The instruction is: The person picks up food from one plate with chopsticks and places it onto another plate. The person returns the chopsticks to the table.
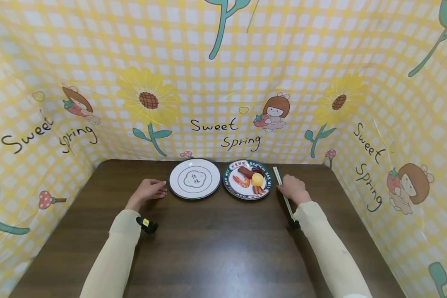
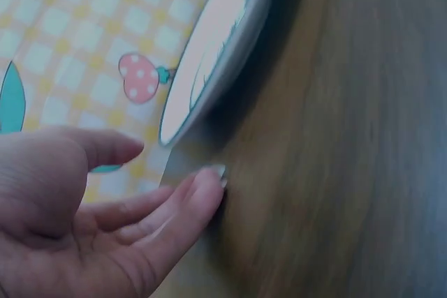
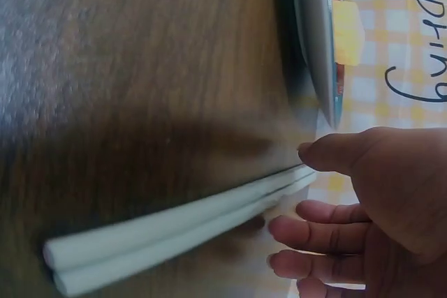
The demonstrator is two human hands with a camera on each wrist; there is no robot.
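In the head view, a pair of pale green chopsticks (image 1: 277,176) lies to the right of the plates. My right hand (image 1: 293,188) is over them; in the right wrist view the thumb (image 3: 328,156) is right at their far part, with the other fingers spread on the opposite side. My left hand (image 1: 149,193), thumb and fingers apart and holding nothing, is beside the left rim of a white plate (image 1: 210,182) with a dark edge. Right of it stands a patterned plate (image 1: 229,188) with several food pieces, among them a shrimp (image 1: 241,180) and a yellow piece (image 1: 257,179).
Both plates stand at the back edge of a dark wooden table (image 1: 216,244). A yellow checked cloth (image 1: 208,82) with flowers and lettering rises behind the table and along both sides. A small black device (image 1: 147,226) is worn on the left wrist.
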